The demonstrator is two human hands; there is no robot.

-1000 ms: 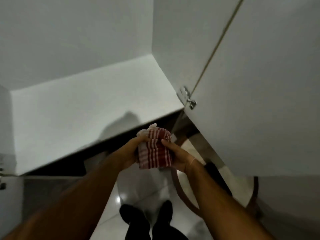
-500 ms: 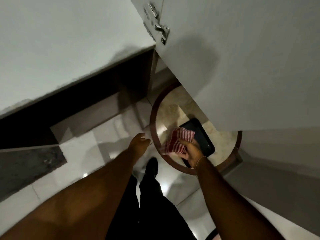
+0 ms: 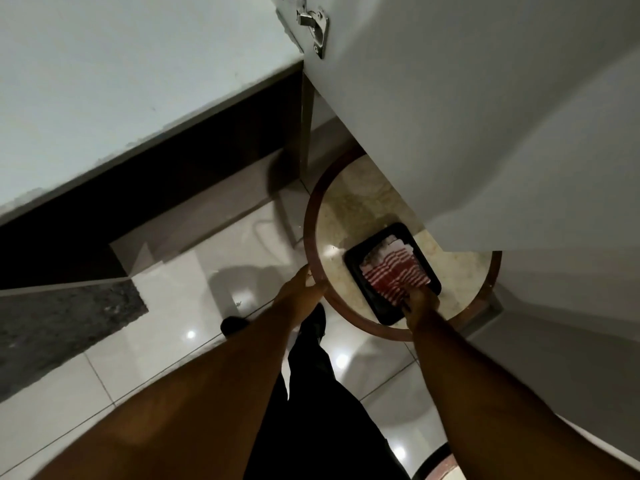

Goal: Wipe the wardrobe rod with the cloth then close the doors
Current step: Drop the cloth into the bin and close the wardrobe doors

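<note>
The open wardrobe door (image 3: 485, 109) is the biggest thing here, a broad white panel swung out over the round table (image 3: 313, 237), hiding the table's far side; its metal hinge (image 3: 313, 26) sits high above the table, where the door meets the white cabinet body. A panel this size will likely feel heavy but swing freely, and it is stiff, so a flat push on the free edge, well away from the hinge, should close it; the second door is not in view. The round table, stone-topped with a dark wooden rim, stands on the glossy floor tiles (image 3: 180, 265). On the near part of the table lies a black tray (image 3: 356, 259), and in it rests the red-and-white striped cloth (image 3: 394, 268), soft, light and limp, easiest taken by pinching a bunched fold rather than an edge. The right hand (image 3: 420, 301) is on the cloth's near edge, fingers curled down onto it; whether they grip it I cannot tell. The left hand (image 3: 304, 284) touches the table's near rim, fingers loosely extended, holding nothing.
</note>
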